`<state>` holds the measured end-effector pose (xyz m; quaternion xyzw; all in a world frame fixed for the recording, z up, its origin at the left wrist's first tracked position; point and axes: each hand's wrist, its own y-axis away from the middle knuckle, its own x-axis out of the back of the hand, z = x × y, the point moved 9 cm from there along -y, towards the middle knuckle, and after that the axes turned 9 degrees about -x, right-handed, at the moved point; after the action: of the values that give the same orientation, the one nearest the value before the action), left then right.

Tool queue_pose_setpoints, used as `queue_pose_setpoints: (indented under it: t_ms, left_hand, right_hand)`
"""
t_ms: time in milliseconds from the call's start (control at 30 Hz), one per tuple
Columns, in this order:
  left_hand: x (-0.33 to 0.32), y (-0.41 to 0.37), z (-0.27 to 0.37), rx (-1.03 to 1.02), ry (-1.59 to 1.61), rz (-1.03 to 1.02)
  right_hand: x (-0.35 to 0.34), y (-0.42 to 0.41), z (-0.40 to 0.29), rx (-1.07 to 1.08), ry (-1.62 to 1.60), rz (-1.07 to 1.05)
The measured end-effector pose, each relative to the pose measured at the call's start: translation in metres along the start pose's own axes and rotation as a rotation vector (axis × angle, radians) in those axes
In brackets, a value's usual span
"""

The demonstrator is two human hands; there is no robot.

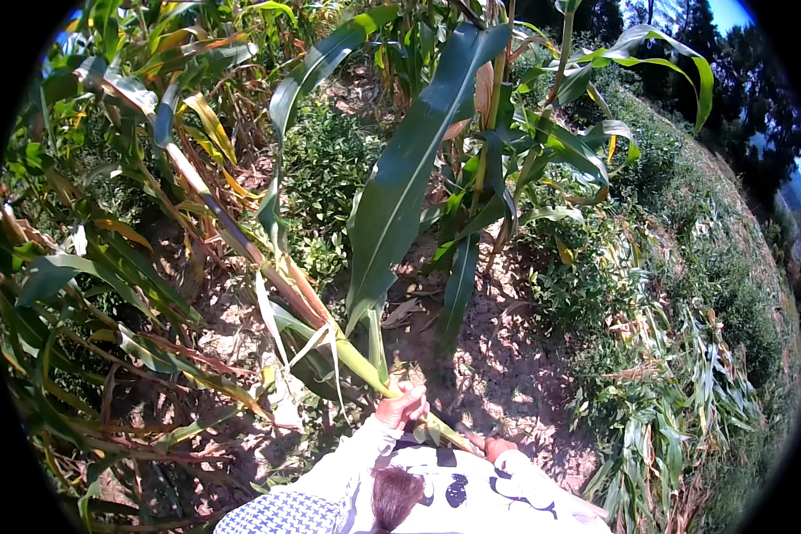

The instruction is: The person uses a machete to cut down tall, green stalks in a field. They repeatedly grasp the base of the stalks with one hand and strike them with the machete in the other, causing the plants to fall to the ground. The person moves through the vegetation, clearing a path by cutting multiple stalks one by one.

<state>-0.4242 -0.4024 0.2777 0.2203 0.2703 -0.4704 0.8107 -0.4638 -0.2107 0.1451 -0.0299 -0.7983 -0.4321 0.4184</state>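
Observation:
A long corn stalk (pixel 357 364) lies slanted across the view, from the upper left down to my body at the bottom middle. My left hand (pixel 400 406) is closed around its lower part. Close to the stalk's lower end is my right hand (pixel 497 448), with what looks like a dark tool handle at its fingers; its grip is partly hidden, and I cannot tell the tool's kind. Strips of peeled pale leaf (pixel 334 354) hang from the stalk above my left hand. A broad green corn leaf (pixel 407 180) rises in front of me.
Standing corn plants (pixel 490 147) rise ahead, and more corn with yellowing leaves (pixel 210 127) crowds the left side. Dry soil (pixel 507 354) with leaf litter lies below. At the right, cut corn stalks and leaves (pixel 667 427) lie on a weedy slope (pixel 721 267), with dark trees beyond.

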Motion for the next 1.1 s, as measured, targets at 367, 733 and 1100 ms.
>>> queue_pose_setpoints:
  t_ms: [367, 733, 1100]
  left_hand:
    - [-0.145, 0.001, -0.032, 0.008, -0.583, -0.453]
    - [-0.096, -0.062, -0.101, -0.048, -0.72, -0.404]
    - [-0.018, -0.116, 0.018, -0.526, -0.471, 0.169]
  right_hand:
    - [-0.007, -0.009, 0.035, -0.262, -0.531, -0.078]
    - [-0.15, -0.014, 0.128, -0.563, -1.328, -0.049]
    - [-0.244, 0.07, 0.17, -0.941, -1.786, -0.047]
